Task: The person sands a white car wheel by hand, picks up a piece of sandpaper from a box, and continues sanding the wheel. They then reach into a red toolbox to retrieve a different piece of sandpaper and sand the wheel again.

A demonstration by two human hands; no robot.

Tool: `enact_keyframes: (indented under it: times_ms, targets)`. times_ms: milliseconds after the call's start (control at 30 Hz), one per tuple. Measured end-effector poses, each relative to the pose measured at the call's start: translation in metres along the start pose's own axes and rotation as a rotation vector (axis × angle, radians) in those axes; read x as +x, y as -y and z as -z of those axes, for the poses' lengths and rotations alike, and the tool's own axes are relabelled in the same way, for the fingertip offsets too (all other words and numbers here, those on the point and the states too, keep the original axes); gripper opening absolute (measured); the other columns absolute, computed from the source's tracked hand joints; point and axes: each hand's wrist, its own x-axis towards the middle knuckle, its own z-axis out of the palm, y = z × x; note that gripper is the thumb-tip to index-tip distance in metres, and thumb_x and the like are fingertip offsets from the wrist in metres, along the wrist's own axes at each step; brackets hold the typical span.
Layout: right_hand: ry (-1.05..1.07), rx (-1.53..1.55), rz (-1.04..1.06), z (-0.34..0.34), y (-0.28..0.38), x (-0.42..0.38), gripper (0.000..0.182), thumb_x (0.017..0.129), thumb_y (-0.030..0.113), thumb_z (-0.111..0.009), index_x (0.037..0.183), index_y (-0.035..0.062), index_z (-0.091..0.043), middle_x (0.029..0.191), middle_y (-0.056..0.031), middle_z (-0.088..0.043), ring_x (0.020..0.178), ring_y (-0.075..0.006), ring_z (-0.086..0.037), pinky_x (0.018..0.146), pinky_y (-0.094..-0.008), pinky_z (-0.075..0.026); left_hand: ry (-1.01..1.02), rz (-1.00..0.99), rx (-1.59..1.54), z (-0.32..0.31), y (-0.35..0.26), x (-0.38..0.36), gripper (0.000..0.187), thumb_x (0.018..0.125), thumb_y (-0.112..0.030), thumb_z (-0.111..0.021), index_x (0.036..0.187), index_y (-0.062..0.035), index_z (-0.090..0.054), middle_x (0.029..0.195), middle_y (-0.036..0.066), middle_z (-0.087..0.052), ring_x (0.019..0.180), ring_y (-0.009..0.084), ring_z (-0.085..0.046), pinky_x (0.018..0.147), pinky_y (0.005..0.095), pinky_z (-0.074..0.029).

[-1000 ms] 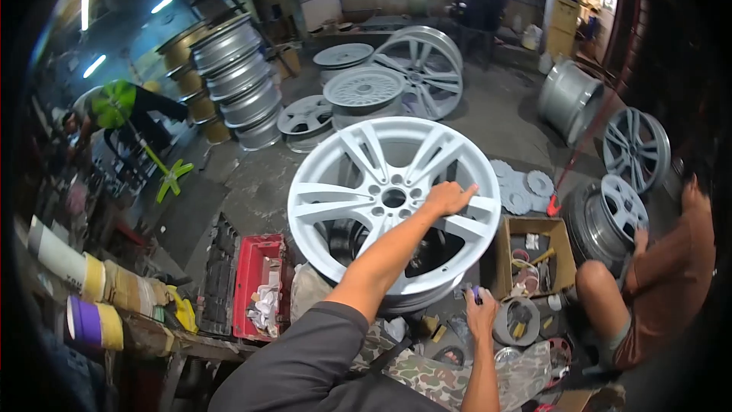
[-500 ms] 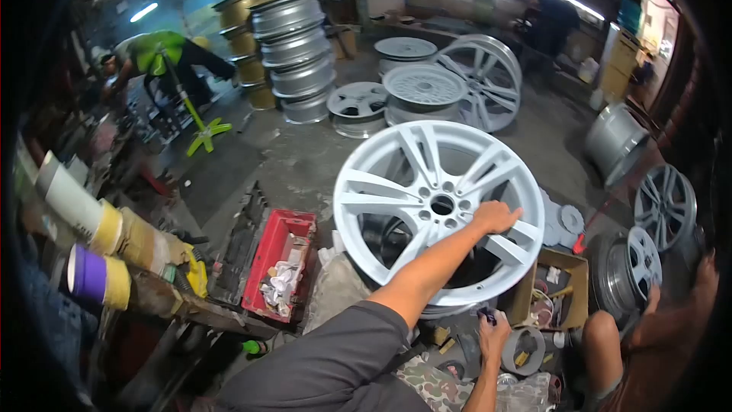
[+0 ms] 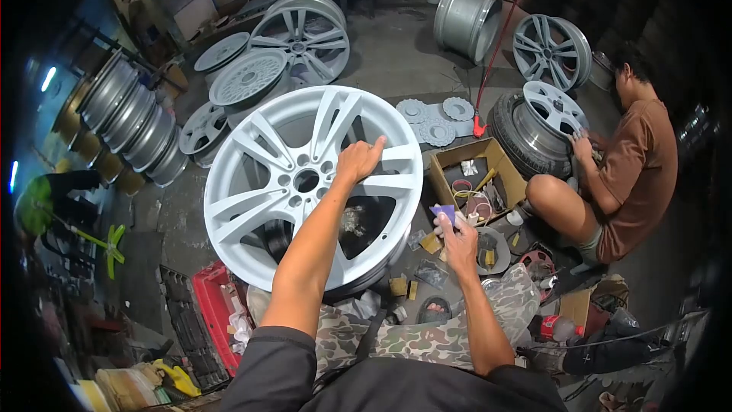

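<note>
A large pale grey alloy wheel (image 3: 221,206) lies face up before me. My left hand (image 3: 358,160) is closed over one of its spokes on the right side, thumb sticking up and fingertips partly hidden. Just off the wheel's right edge, my right hand (image 3: 460,248) pinches a small purple piece of sandpaper (image 3: 443,214) between thumb and fingers. Below that hand is a grey ring (image 3: 499,253), with small yellowish blocks (image 3: 398,286) scattered nearby.
A cardboard box (image 3: 446,183) of tools and tape stands right of the wheel. A co-worker (image 3: 640,160) sits at the right, hands on another wheel (image 3: 555,107) by a tyre (image 3: 518,137). More wheels (image 3: 248,80) stand behind; a red toolbox (image 3: 213,305) lies left.
My view has swung right, bringing the co-worker fully into sight. My right hand has risen beside the wheel, showing the purple piece. The left hand stays on the wheel's spokes.
</note>
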Motion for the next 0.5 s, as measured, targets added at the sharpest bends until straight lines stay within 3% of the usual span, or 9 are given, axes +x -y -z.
enact_keyframes:
  times_ms: [100,267,333,500]
  targets:
    - [-0.073,-0.066,0.152,-0.012,0.019,0.005,0.031,0.103,0.025,-0.062,0.100,-0.0047,-0.072,0.083,-0.0065,-0.063,0.072,-0.0136,-0.062,0.067,-0.0288,-0.047,0.000,-0.003,-0.012,0.000,0.002,-0.005,0.074,0.098,-0.062,-0.039,0.092,0.0008,-0.078,0.095,0.031,-0.071,0.102,0.0485,-0.066,0.095,0.0524,-0.048]
    - [-0.114,-0.010,0.205,-0.024,0.004,0.014,0.033,0.105,0.025,-0.057,0.105,-0.0042,-0.072,0.086,-0.0082,-0.066,0.074,-0.0146,-0.064,0.068,-0.0284,-0.051,0.009,0.001,-0.004,-0.001,0.002,-0.003,0.075,0.097,-0.063,-0.038,0.091,0.0004,-0.078,0.095,0.030,-0.071,0.101,0.0483,-0.066,0.095,0.0524,-0.048]
    - [-0.104,0.162,0.104,-0.030,-0.003,0.013,0.041,0.109,0.031,-0.050,0.113,-0.0035,-0.071,0.096,-0.0072,-0.070,0.078,-0.0102,-0.063,0.070,-0.0264,-0.050,0.017,0.009,0.006,-0.001,0.000,-0.003,0.075,0.097,-0.063,-0.038,0.091,0.0002,-0.078,0.095,0.030,-0.071,0.101,0.0482,-0.066,0.095,0.0525,-0.048]
    - [-0.111,0.394,-0.044,-0.039,-0.011,0.019,0.043,0.109,0.033,-0.050,0.106,-0.0042,-0.071,0.091,-0.0082,-0.072,0.075,-0.0110,-0.065,0.068,-0.0274,-0.052,0.024,0.021,0.008,-0.001,0.001,-0.002,0.075,0.097,-0.064,-0.038,0.091,0.0002,-0.077,0.096,0.030,-0.072,0.102,0.0480,-0.066,0.095,0.0525,-0.047]
